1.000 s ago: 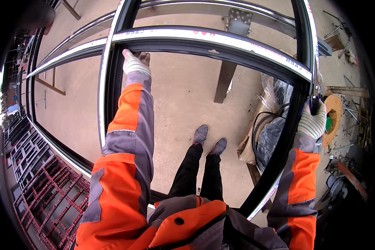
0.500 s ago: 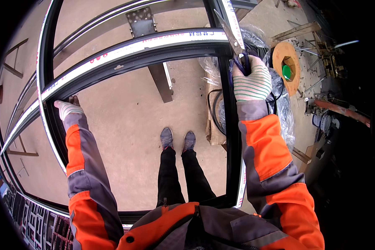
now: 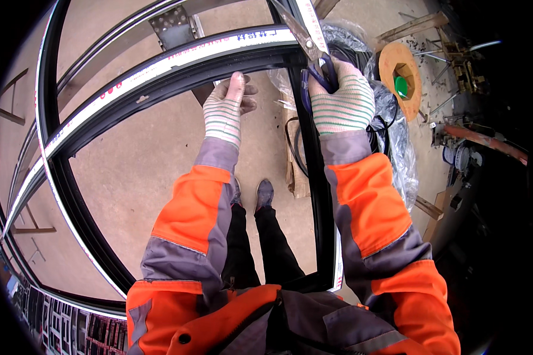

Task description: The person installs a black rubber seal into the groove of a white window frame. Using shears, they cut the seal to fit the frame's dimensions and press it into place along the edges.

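My right hand (image 3: 343, 103), in a white knit glove with green stripes, is closed round the dark blue handles of a pair of scissors (image 3: 308, 46). The metal blades point up and to the left, over the frame's right corner. Below the crossbar of a black metal frame (image 3: 219, 62) is my left hand (image 3: 225, 109), gloved alike. Its thumb is raised and its fingers are loosely bent and apart, with nothing visible between them. White printed film (image 3: 186, 54) covers the top of the crossbar.
Right of the frame are crumpled clear plastic (image 3: 400, 160), black cable coils and a wooden ring (image 3: 408, 59) with a green object inside. Wooden trestle pieces (image 3: 417, 26) and metal scraps lie beyond. A perforated metal support (image 3: 173, 28) stands behind the crossbar. My shoes (image 3: 265, 194) show through the frame.
My left hand has left the frame's left corner and moved right along the crossbar, closer to my right hand. The scissors and right hand sit slightly further left and higher in view.
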`<action>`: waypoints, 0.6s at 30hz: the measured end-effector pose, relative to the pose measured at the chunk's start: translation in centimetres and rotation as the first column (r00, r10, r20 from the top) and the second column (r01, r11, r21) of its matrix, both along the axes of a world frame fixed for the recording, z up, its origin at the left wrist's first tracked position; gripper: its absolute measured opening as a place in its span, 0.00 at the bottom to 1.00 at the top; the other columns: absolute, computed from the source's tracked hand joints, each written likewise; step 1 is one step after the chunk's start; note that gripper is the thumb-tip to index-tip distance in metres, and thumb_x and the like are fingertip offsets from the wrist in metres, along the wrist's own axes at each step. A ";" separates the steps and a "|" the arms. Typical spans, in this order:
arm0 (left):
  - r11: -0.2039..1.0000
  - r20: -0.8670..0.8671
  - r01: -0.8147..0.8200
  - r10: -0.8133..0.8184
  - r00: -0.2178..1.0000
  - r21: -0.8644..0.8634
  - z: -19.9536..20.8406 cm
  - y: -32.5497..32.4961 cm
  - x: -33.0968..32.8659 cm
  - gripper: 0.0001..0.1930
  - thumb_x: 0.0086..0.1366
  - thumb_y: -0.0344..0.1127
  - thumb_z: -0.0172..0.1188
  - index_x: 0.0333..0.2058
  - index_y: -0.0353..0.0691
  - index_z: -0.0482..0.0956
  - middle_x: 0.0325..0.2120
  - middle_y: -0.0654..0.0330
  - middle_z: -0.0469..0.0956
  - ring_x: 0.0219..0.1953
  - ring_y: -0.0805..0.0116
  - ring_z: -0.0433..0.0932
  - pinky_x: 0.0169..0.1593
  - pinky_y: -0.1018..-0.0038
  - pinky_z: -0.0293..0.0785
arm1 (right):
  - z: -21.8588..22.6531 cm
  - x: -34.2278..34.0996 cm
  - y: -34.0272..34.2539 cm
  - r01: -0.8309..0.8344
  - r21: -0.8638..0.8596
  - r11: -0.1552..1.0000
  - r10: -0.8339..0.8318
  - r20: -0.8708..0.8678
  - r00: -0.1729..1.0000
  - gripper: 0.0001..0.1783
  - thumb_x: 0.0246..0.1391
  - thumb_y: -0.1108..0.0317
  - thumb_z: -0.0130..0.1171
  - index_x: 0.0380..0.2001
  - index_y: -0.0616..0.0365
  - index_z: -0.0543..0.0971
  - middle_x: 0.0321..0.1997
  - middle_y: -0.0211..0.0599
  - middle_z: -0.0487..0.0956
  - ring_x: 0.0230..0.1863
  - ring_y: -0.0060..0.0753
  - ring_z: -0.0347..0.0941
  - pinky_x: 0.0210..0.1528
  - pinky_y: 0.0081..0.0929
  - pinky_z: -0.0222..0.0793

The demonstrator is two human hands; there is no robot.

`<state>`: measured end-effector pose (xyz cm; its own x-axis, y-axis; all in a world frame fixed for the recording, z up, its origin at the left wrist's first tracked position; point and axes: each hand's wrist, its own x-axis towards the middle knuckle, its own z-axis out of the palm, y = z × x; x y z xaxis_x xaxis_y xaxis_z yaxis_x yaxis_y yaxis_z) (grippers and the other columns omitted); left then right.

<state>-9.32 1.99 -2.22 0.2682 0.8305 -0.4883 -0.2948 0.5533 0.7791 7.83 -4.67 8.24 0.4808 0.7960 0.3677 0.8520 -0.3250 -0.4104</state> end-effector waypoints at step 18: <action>0.996 -0.078 0.086 -0.084 0.993 0.031 1.1 1.1 5.0 0.18 0.65 0.45 0.63 0.38 0.31 0.79 0.27 0.52 0.82 0.19 0.70 0.77 0.28 0.72 0.79 | -0.5 0.2 -0.1 -0.002 0.035 0.999 0.002 -0.002 1.000 0.17 0.45 0.66 0.72 0.38 0.59 0.82 0.32 0.42 0.82 0.33 0.39 0.80 0.41 0.31 0.75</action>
<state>-4.33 3.08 -1.17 0.3016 0.8228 -0.4816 -0.1867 0.5464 0.8165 8.04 -4.81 7.76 0.4799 0.7835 0.3948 0.8519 -0.3086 -0.4231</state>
